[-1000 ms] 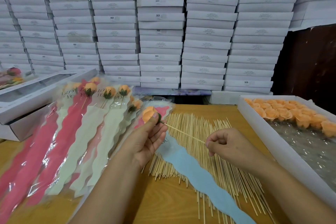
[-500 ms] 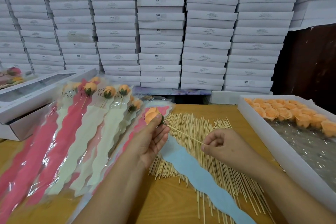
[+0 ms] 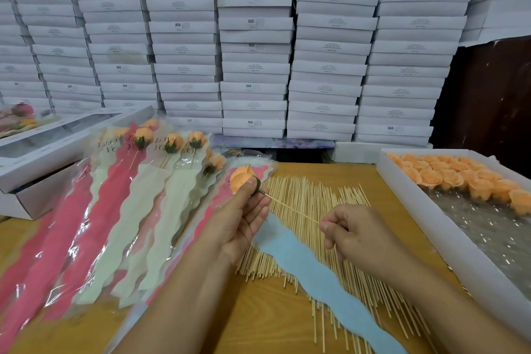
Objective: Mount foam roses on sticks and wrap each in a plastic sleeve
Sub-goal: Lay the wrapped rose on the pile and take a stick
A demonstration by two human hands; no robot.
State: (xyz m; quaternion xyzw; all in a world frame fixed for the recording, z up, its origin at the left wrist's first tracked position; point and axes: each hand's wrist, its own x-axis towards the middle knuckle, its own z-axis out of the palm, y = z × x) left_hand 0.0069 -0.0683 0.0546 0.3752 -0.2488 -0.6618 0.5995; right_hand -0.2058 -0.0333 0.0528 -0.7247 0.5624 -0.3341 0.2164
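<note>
Boxes [image 3: 253, 46] stamped "SGS" stacked behind, sleeves [image 3: 138, 195] reading "LOVE YOU" at left, my left hand [image 3: 241, 224] grip pinching orange foam rose [image 3: 241, 178], right hand [image 3: 353, 231] pinching its stick [image 3: 290, 207] above wooden surface [image 3: 258, 322], loose sticks [image 3: 310, 238] beneath.

Sleeved roses [image 3: 138, 181] left; sticks [image 3: 313, 238] centre; tray [image 3: 431, 227] right.

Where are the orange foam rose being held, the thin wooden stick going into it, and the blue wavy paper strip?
orange foam rose [image 3: 240, 177]: head view, on its petals.
thin wooden stick [image 3: 290, 208]: head view, mid-shaft between the hands.
blue wavy paper strip [image 3: 321, 276]: head view, its middle.
</note>
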